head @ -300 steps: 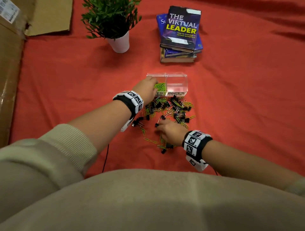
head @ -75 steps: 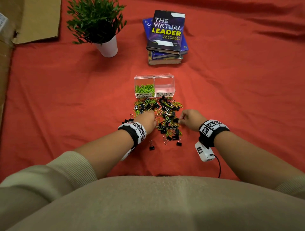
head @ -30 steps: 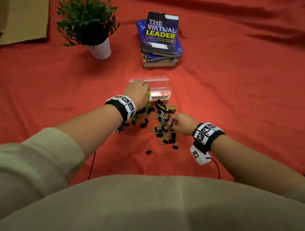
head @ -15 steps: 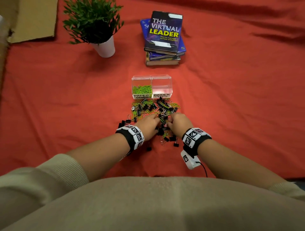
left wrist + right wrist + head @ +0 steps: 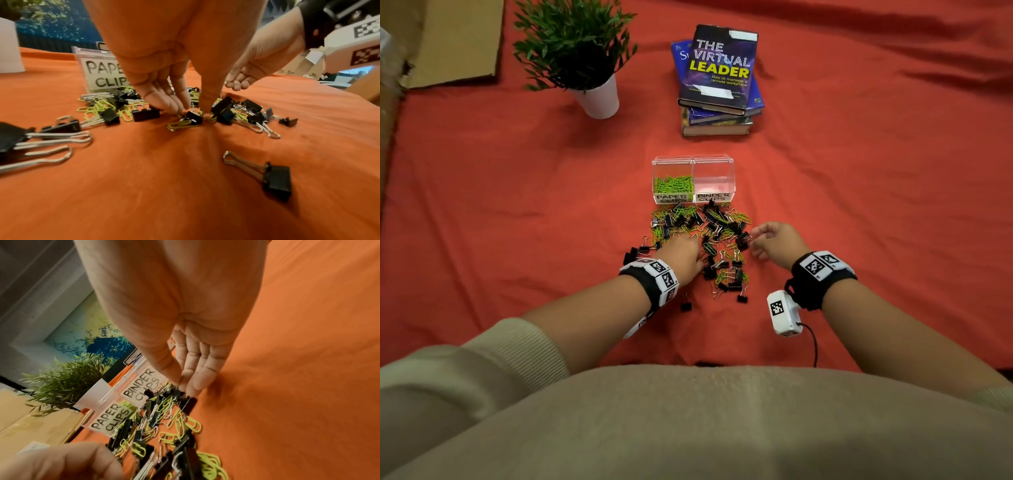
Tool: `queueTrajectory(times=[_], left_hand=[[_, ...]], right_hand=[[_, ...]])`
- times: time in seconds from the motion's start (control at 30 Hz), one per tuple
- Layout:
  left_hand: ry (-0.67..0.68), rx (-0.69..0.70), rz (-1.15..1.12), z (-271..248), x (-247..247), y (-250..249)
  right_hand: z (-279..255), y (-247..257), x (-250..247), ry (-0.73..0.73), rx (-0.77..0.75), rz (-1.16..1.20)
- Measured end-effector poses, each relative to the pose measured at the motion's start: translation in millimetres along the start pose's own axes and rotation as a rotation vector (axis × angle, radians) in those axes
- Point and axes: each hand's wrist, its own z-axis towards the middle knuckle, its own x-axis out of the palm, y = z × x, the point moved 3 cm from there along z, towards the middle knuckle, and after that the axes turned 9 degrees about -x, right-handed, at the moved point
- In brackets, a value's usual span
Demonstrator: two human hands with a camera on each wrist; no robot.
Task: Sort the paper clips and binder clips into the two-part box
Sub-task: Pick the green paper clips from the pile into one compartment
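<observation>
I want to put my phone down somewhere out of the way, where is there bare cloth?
Bare cloth lies right of the box and books, and left of the box below the plant. It is crowded between the box and both hands, where the clip pile spreads.

An office-like or home study setting is suggested by a table draped in an orange-red cloth (image 5: 859, 178), on which a stack of business books (image 5: 719, 85) topped by "The Virtual Leader" is set beside a small potted plant (image 5: 582, 58). Flattened cardboard (image 5: 448, 41) is seen at the left edge, and a framed abstract painting (image 5: 88, 337) is hung on a grey wall behind.
</observation>
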Motion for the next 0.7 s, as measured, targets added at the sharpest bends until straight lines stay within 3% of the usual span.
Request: queueTrajectory(times=[0.1,0.2,0.33,0.5,0.7], left_hand=[[0.007,-0.011,0.045,0.7,4.2,-0.2],[0.005,-0.015,0.035,-0.5,3.3,1.5],[0.012,-0.032,-0.015,-0.3,-0.6,7.2],[0.059,-0.111,-0.153,-1.4,-12.0,14.5],[0.007,-0.212,-0.354,-4.7,-22.8,30.6]], right_hand=[[0.4,-0.8,0.9,-0.053,-0.029,-0.065],[-2.3,3.6,3.2,-0.137,-0.113,-0.385],[-13.7,6.4,27.2,0.017,-0.105,-0.638],[-15.3,8.7,41.9,0.028,-0.116,-0.68],[-9.8,7.9,43.2,0.05,-0.071,-0.529]])
